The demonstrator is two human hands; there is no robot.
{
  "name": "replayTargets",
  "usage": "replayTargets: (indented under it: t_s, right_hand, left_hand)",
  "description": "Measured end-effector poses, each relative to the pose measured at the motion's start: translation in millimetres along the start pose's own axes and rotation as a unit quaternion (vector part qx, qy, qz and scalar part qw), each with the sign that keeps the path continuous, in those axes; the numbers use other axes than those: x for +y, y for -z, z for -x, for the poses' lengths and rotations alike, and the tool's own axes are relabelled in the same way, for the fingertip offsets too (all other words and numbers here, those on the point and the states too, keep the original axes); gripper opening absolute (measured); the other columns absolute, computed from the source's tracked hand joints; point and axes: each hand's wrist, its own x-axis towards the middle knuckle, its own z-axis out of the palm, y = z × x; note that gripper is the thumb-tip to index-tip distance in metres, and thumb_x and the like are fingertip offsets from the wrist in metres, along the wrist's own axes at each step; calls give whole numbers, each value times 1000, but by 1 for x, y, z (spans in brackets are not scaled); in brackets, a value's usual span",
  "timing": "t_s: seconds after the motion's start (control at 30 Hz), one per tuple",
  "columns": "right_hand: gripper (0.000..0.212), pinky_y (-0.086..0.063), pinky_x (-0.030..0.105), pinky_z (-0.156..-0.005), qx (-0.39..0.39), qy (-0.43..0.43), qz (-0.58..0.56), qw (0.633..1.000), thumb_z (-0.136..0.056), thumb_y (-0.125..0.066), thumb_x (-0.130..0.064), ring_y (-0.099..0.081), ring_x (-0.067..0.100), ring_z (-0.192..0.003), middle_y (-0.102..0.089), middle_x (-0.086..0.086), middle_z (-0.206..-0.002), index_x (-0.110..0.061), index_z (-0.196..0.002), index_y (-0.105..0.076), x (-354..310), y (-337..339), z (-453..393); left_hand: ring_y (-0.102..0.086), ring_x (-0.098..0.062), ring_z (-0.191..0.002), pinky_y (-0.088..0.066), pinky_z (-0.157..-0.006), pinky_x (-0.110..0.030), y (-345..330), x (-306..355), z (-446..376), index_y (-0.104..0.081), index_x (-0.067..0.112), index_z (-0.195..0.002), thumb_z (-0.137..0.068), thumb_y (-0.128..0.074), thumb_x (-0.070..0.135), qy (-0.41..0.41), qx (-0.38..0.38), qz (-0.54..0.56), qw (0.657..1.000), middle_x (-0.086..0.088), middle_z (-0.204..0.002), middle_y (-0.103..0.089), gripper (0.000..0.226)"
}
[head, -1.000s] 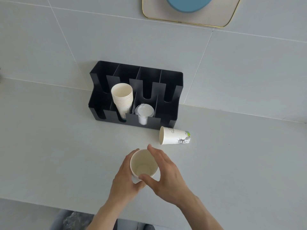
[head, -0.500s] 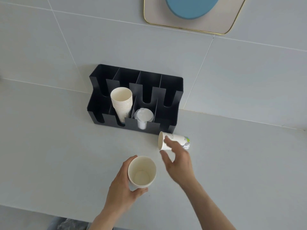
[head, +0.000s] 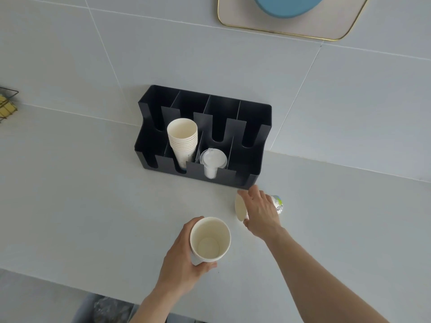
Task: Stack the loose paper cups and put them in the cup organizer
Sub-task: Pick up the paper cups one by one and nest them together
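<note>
The fingers [head: 200,266] of the left hand [head: 180,259] are curled around an upright paper cup [head: 210,240], thumb on its near side, mouth facing up and the inside empty. The right hand [head: 260,212] lies over a second cup [head: 241,207] that rests on its side on the countertop [head: 81,206], its fingers arched across the cup body with the thumb near the rim; whether they press on it cannot be told. This cup's printed base end points right, its mouth left.

The countertop is a pale grey, matte slab. The black cup organizer [head: 256,117] stands at its rear edge against the wall [head: 70,54], just behind the lying cup. A stack of paper cups [head: 183,141] occupies one front compartment; a stack of clear lids [head: 213,158] sits in the compartment to its right.

The wall is faced with large pale tiles. A gold-edged panel [head: 326,26] hangs at upper right, and a wire basket [head: 7,104] shows at the left edge.
</note>
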Motion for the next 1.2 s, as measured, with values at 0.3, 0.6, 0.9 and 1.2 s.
replayTargets:
  t_s: [0.3, 0.6, 0.9, 1.2]
  right_hand:
    - [94, -50, 27, -93, 239, 4, -418, 877, -75, -92, -29, -58, 15, -120, -55, 2, -137, -13, -151, -39, -39, 110, 39]
    - [90, -50, 35, -103, 30, 135, -481, 866, -77, -90, -30, -57, 12, -127, -57, -4, -140, -17, -153, -42, -99, 80, 60]
    - [88, -41, 36, -117, -44, 94, -404, 909, -89, -68, -58, -37, 6, -148, -34, -13, -164, -31, -160, -25, -88, 34, 76]
    - [89, -44, 35, -113, -49, 8, -464, 884, -81, -80, -56, -46, 1, -138, -46, -24, -153, -49, -155, -31, -81, 31, 90]
  left_hand:
    - [-50, 7, -120, -51, -94, -30, 13, -4, -16, -32, 56, -135, -59, -94, 36, 0, 26, -4, 1000, 33, -137, -46, 100]
    - [-58, 8, -108, -48, -79, -16, 31, -23, -7, -32, 66, -122, -58, -88, 45, 61, 33, -7, 998, 42, -121, -53, 87]
    - [-57, 3, -113, -52, -83, -27, 17, -15, -8, -34, 60, -129, -62, -88, 37, 70, 1, 4, 998, 35, -128, -53, 90]
    - [-51, 6, -122, -52, -92, -31, 11, -16, 2, -26, 56, -138, -60, -89, 47, 117, -53, -8, 992, 32, -139, -45, 100]
